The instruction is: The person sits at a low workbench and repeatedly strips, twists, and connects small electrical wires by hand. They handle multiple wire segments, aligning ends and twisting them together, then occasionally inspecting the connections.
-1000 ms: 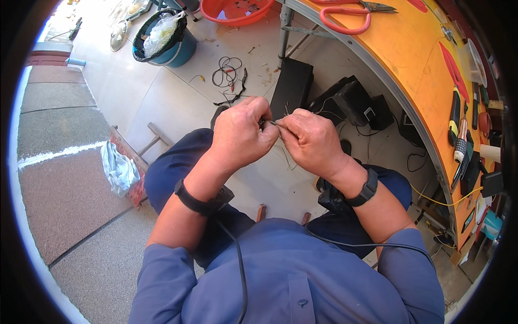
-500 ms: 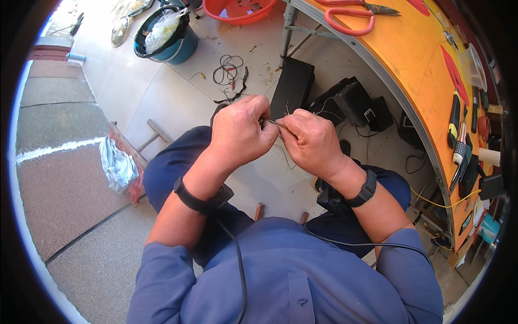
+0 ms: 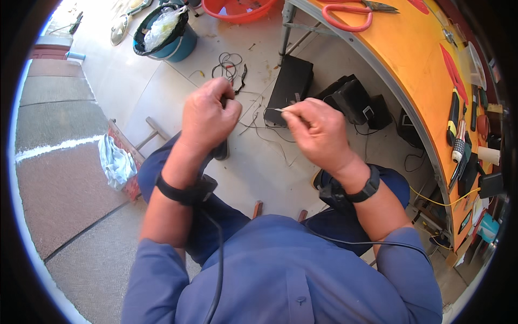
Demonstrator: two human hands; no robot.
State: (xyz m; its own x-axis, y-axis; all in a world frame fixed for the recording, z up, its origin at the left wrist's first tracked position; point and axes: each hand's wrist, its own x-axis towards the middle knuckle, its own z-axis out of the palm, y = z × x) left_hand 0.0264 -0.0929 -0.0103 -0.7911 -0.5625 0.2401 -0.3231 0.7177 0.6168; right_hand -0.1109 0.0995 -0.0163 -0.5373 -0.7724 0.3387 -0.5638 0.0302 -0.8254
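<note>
My right hand [image 3: 319, 129] is closed in a pinch on a thin wire [image 3: 277, 109], whose pale end sticks out to the left past the fingertips. Apart from it, to the left, my left hand [image 3: 209, 114] is curled into a fist; whatever its fingers hold, if anything, is hidden. Below and between the hands, several loose thin wires [image 3: 275, 141] trail over the pale tiled floor. A black box [image 3: 288, 81] stands on the floor just beyond the right fingertips.
An orange table [image 3: 402, 56] curves along the right, bearing red-handled scissors [image 3: 350, 24] and various tools. Black devices [image 3: 353, 100] sit beneath it. Farther off are a lined blue bucket [image 3: 175, 46], a red basin [image 3: 237, 11] and coiled leads [image 3: 229, 66]. A cloth [image 3: 116, 164] hangs at left.
My hands, close together on the wire before, have come apart. The left one has moved left and slightly away from me; the right has shifted little and keeps its pinch.
</note>
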